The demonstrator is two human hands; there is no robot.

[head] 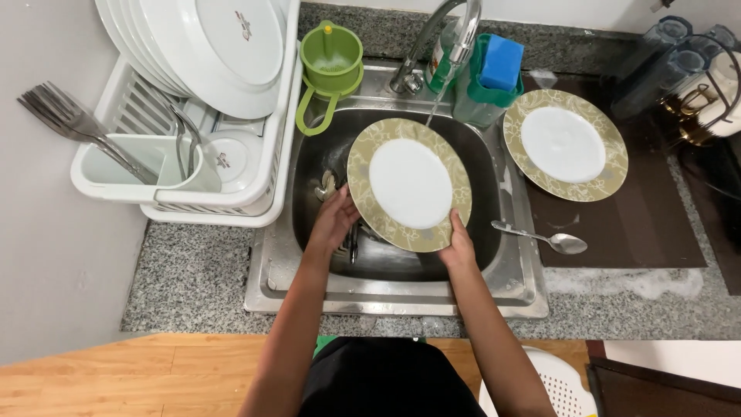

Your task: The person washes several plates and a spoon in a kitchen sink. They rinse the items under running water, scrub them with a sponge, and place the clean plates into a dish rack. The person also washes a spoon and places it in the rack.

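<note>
I hold a round plate [409, 184] with a white centre and an olive patterned rim over the steel sink [509, 270]. My left hand [333, 220] grips its left edge and my right hand [460, 241] grips its lower right edge. A thin stream of water falls from the tap [455, 27] onto the plate's upper rim. Some cutlery lies in the basin under my left hand, partly hidden.
A second matching plate [565, 144] and a spoon [549, 239] lie on a dark mat right of the sink. A white dish rack [193, 116] with plates and forks stands left. A green cup [330, 62], a blue sponge [502, 62] and glasses [679, 54] line the back.
</note>
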